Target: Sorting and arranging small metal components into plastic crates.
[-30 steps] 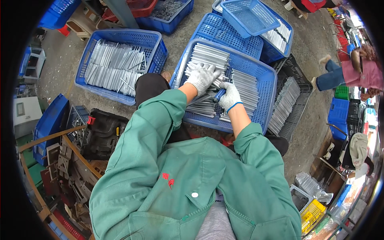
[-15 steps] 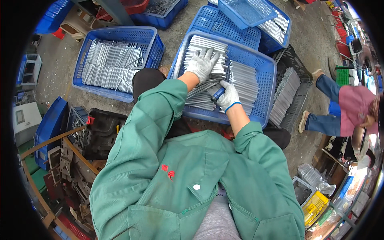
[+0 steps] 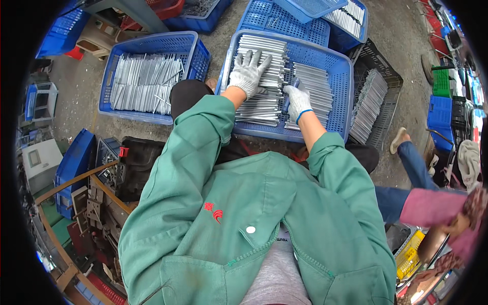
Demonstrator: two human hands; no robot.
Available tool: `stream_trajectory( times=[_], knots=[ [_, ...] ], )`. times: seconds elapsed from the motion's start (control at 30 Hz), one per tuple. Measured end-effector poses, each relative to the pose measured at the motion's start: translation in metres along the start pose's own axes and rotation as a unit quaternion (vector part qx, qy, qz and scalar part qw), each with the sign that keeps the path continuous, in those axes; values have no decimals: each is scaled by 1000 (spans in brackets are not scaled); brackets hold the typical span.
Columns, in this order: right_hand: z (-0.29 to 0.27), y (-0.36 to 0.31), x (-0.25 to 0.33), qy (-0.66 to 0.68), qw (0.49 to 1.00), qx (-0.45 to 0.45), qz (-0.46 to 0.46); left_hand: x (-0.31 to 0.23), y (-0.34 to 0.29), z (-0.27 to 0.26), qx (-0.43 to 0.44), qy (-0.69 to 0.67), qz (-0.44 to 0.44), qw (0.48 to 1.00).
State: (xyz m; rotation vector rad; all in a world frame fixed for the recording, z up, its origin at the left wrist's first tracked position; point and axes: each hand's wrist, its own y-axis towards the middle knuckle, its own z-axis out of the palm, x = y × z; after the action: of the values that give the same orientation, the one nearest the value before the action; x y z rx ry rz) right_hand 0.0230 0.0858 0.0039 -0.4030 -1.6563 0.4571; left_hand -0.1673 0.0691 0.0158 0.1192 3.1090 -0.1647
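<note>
My left hand (image 3: 247, 76), in a grey-white knit glove, lies with fingers spread on the left stack of silver metal rods (image 3: 262, 109). My right hand (image 3: 298, 101), gloved with a blue cuff, is closed round a dark blue cylindrical tool (image 3: 295, 82). Its working end cannot be made out. That hand is over the gap between the left stack and a second stack of rods (image 3: 315, 84). Both stacks lie in a blue perforated plastic crate (image 3: 339, 104) in front of me.
On the left stands another blue crate (image 3: 195, 63) full of rods. A black crate (image 3: 389, 104) of rods is to the right. More blue crates (image 3: 284, 28) sit behind. A person in a pink top (image 3: 427, 207) is close on my right, and a black case (image 3: 140, 173) lies at left.
The slanted rods between my hands now lie level with the left stack. My right hand has shifted slightly right, its tool turned more upright. The person at right has come nearer.
</note>
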Motion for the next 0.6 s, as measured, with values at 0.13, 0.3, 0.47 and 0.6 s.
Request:
stream_trajectory(
  times=[0.13, 0.3, 0.47, 0.6],
  knots=[
    [12, 14, 13, -22, 999, 23, -22, -5, -1, 1, 6, -34, -27, 999],
    [23, 16, 5, 31, 993, 93, -68, -6, 1, 5, 1, -24, -18, 1000],
    [-10, 4, 1, 76, 993, 88, 29, -14, -5, 1, -71, 8, 6, 997],
    [-60, -25, -12, 193, 976, 95, 13, -32, -26, -8, 43, -43, 47, 997]
  ],
)
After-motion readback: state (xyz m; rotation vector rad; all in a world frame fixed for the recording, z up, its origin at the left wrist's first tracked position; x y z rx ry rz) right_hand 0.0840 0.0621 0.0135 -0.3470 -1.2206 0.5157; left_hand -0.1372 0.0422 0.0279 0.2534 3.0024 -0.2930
